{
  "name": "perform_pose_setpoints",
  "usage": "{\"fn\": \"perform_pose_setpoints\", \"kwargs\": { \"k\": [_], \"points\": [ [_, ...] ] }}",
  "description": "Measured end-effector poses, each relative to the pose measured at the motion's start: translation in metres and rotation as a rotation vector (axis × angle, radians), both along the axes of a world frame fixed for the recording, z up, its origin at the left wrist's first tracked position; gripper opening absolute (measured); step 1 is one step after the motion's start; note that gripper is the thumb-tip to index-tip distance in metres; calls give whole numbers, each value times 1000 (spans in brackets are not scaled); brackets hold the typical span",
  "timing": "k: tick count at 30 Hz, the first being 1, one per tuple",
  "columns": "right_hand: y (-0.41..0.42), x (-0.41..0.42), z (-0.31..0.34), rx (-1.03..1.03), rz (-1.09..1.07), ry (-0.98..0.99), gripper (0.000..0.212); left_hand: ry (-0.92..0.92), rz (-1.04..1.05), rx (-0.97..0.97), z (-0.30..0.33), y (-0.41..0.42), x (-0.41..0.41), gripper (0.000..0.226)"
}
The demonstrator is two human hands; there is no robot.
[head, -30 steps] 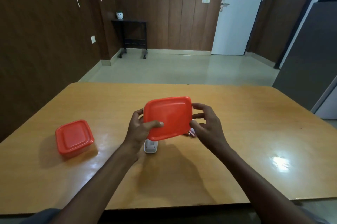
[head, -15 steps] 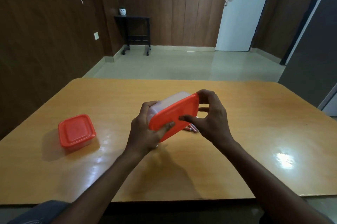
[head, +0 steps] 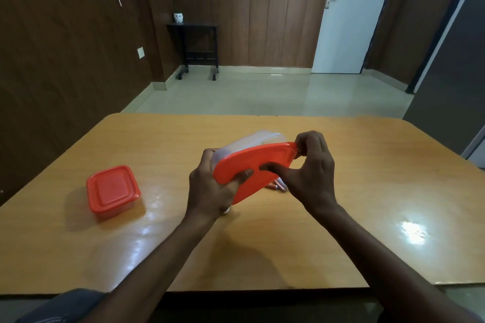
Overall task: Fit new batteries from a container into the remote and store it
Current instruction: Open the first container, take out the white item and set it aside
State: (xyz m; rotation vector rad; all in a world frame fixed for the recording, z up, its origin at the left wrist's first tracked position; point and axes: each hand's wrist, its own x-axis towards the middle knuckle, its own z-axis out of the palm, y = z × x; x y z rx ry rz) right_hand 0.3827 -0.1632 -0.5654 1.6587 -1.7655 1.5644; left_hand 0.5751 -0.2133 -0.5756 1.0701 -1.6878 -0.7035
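- Desk [head: 341,230]: glossy wood-look top, mirroring light.
- Held container [head: 252,141]: translucent plastic; lid [head: 259,162] smooth orange plastic.
- Second container [head: 112,191]: matching orange plastic lid.
- Floor [head: 262,94]: polished tile.

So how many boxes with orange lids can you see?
2. One box is held tilted above the table by the left hand and right hand. The other box sits shut on the table's left side. None seem hidden.
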Motion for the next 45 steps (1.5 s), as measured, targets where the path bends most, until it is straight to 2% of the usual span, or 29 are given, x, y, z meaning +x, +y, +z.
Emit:
{"fn": "perform_pose_setpoints", "kwargs": {
  "k": [3,5,9,14,18,21,25,28,32,35,38,41,45],
  "points": [
    [-3,2,3,49,29,-20,67,27,14,29,-1,-3,2,63],
    [-6,1,6,138,96,-65,75,58,7,72,-3,-1,1,62],
    [-10,2,3,251,135,-200,78,220,-25,225,-2,1,-5,69],
    [-13,-4,9,340,93,-322,72,268,-20,261,-3,0,-7,55],
    [-11,-6,12,363,83,-376,69,248,-14,249,-6,4,-10,61],
    [-11,-4,11,336,49,-339,65,216,21,207,-6,4,-11,65],
    [-8,4,12,321,50,-378,61,266,27,235,-5,0,-10,57],
    [-8,0,17,377,128,-460,65,383,-62,380,-3,-2,-8,58],
    [-6,-6,13,436,158,-591,76,462,-165,581,-1,6,-12,89],
    [-6,-12,13,481,199,-691,77,662,-437,736,13,8,-11,87],
    [-6,-21,19,541,288,-727,73,802,-667,992,16,1,-5,95],
    [-2,-22,26,598,330,-664,63,786,-751,1108,14,1,-3,72],
    [0,-23,35,601,389,-762,60,857,-636,1012,18,3,-8,45]
  ]
}}
